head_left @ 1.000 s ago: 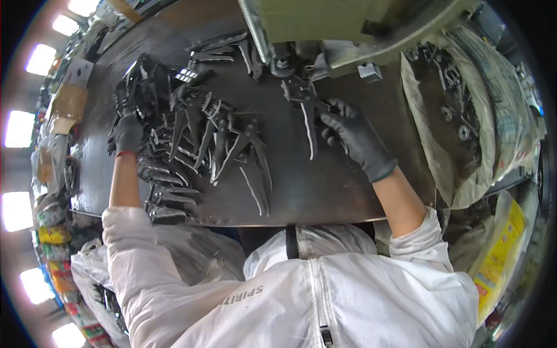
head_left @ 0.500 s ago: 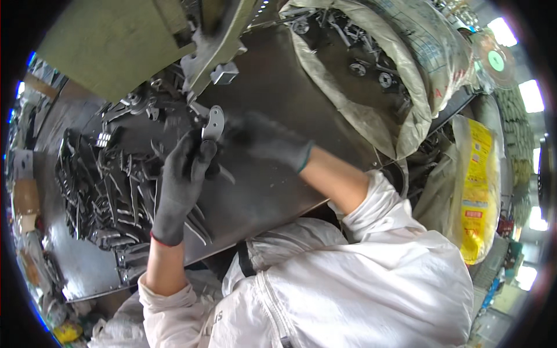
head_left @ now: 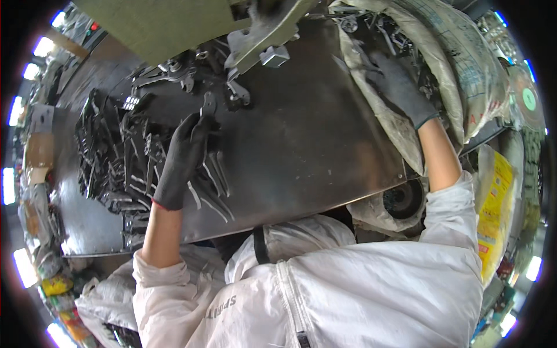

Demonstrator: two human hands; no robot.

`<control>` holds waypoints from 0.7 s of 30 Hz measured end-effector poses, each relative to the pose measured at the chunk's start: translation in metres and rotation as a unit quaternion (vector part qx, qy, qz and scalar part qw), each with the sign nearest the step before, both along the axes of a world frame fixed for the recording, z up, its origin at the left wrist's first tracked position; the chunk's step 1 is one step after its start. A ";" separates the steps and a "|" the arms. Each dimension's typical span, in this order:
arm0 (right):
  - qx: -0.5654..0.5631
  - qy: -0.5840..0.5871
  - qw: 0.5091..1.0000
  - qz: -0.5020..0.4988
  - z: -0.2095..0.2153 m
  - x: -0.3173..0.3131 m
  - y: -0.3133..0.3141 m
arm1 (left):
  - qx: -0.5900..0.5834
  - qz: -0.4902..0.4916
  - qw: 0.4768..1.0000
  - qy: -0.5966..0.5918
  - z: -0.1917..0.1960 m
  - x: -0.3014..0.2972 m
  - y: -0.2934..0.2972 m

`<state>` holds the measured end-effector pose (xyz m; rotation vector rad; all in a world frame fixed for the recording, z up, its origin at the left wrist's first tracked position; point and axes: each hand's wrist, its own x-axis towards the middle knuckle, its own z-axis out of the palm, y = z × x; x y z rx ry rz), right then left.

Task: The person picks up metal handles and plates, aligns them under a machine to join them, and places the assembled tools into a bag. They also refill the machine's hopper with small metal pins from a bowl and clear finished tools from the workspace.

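Note:
My left hand (head_left: 184, 152), in a dark grey glove, is closed on a flat metal lever (head_left: 209, 102) whose end with holes sticks up past the fingers. Beside and below it lies a pile of dark metal levers (head_left: 133, 156). My right hand (head_left: 397, 87), gloved too, is over the near rim of an open woven sack (head_left: 380, 107). Its fingers are blurred, with a smeared metallic shape by the tips; whether they hold it I cannot make out. Inside the sack are several metal parts (head_left: 391, 32).
A machine fixture with a metal block (head_left: 274, 56) overhangs the table (head_left: 290, 139) at the back, beneath a greenish panel (head_left: 156, 29). More metal parts (head_left: 174, 69) lie under it. A yellow-printed bag (head_left: 496, 203) and a black roll (head_left: 404, 199) stand at the right.
My right hand has swung from beside my left hand to the sack on the right. My left hand still grips a metal lever. The whole view has shifted.

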<state>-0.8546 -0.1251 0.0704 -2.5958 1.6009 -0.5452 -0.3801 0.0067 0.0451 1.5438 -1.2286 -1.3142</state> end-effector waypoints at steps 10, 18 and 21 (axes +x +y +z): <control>0.431 -0.576 0.694 0.031 -0.010 0.223 0.052 | -0.037 -0.041 0.996 0.065 0.011 -0.021 -0.019; 0.464 -0.539 0.701 0.046 0.011 0.246 0.064 | 0.019 -0.056 0.997 0.053 0.016 -0.016 -0.026; 0.299 -0.490 0.812 0.104 -0.007 0.250 0.061 | 0.024 -0.034 0.995 0.088 0.013 -0.016 -0.033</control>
